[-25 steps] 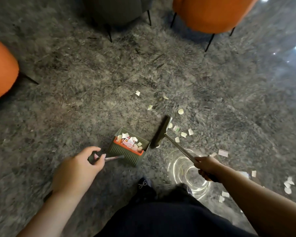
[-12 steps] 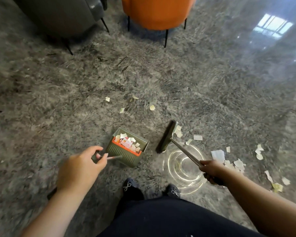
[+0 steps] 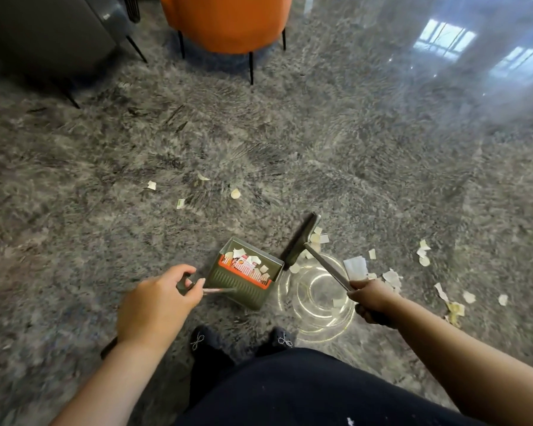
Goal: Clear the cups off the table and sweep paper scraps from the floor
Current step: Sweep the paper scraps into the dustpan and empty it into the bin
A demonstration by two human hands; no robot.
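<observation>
A green dustpan with an orange comb strip stands on the grey floor, with several white paper scraps inside. My left hand grips its handle. My right hand is closed around the metal handle of a broom, whose dark head rests on the floor just right of the dustpan. Paper scraps lie beside the broom head, further right and ahead on the floor. No cups or table are in view.
An orange chair on thin black legs stands at the top centre, a dark grey chair at the top left. My feet in dark shoes stand just behind the dustpan. The floor is glossy and reflects a round lamp.
The view has swung to the right and the chairs have shifted left in frame. The broom head has moved right, away from the dustpan, toward the scraps on the right.
</observation>
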